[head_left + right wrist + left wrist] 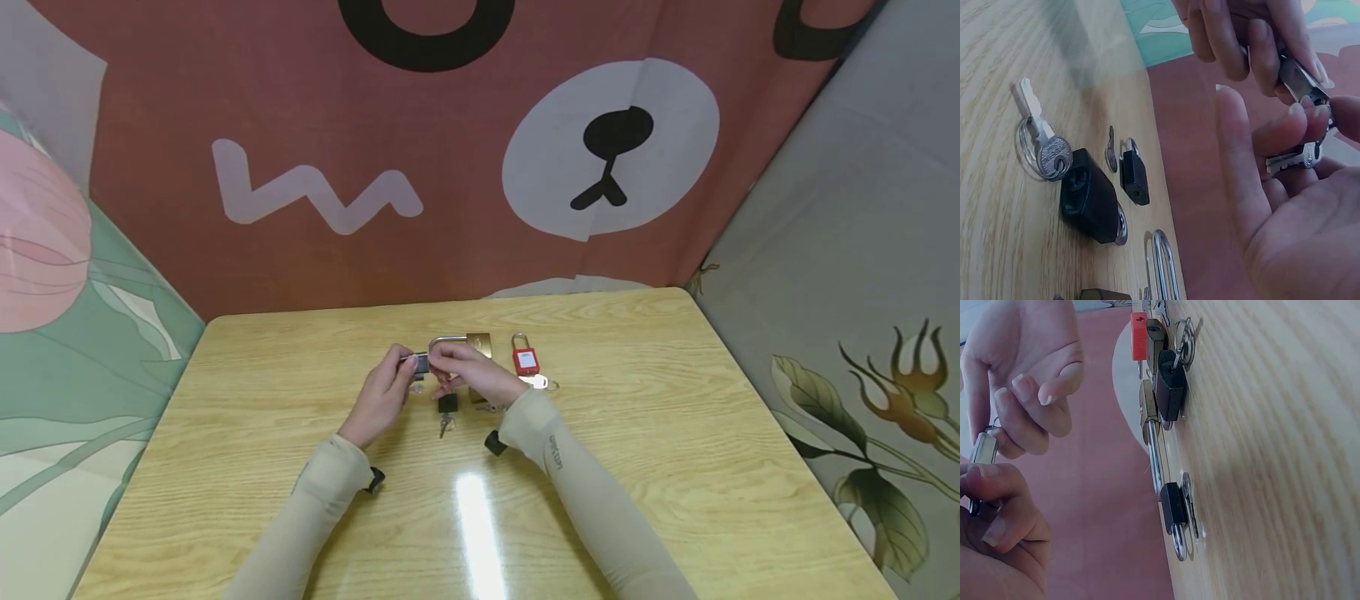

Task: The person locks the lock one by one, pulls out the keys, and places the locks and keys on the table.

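Note:
My left hand (381, 398) grips a small silver padlock (1299, 80) by its body, above the table. At the padlock's end, my right hand (480, 375) pinches with thumb and fingertips; what exactly lies in that pinch is mostly hidden. A silver key (1288, 162) hangs there across the right fingers. Below the hands lies a black padlock (447, 403) with keys on a ring. Behind the right hand is a brass padlock (480, 343) with a long shackle. A smaller black padlock (1174, 506) lies beside a key (1110, 153).
A red padlock (527, 360) with a white label lies right of the hands, keys (536, 382) near it. Another brass padlock (1155, 347) shows in the left wrist view. The wooden table (637, 467) meets a printed cloth (300, 267) at its back edge.

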Demonstrator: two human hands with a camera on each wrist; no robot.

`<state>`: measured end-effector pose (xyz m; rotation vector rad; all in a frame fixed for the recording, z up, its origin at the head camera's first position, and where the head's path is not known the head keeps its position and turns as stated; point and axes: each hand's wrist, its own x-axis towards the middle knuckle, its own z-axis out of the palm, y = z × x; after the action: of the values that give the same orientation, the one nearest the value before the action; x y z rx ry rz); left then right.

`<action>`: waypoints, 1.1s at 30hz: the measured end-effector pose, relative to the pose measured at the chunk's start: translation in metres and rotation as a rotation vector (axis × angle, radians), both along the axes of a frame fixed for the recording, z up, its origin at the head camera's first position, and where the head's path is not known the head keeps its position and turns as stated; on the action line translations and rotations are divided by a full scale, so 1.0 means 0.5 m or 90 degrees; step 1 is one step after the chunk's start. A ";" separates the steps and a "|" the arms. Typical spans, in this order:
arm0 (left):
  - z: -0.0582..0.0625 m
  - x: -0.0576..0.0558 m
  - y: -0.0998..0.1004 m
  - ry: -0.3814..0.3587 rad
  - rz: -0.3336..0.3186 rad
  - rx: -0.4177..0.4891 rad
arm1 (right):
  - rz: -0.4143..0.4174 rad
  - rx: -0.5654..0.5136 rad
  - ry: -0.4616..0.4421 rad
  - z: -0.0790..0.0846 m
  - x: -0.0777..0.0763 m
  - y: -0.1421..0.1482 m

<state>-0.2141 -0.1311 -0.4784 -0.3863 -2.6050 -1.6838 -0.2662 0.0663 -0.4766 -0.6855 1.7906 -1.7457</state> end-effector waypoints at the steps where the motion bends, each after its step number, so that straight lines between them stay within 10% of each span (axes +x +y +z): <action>1: 0.000 0.000 0.000 -0.001 0.002 -0.004 | 0.003 0.001 0.000 0.000 0.000 0.001; 17: 0.001 0.000 -0.002 0.031 -0.018 -0.034 | 0.001 -0.008 -0.051 0.004 -0.003 0.013; 26: 0.006 -0.004 0.000 0.004 -0.013 -0.044 | -0.035 0.067 0.107 0.011 -0.002 0.015; 33: 0.011 0.000 0.002 0.000 -0.008 -0.043 | -0.043 0.081 0.096 0.017 0.003 0.015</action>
<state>-0.2142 -0.1300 -0.4730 -0.4052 -2.6718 -1.6023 -0.2645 0.0739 -0.4682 -0.7274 2.0286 -1.6439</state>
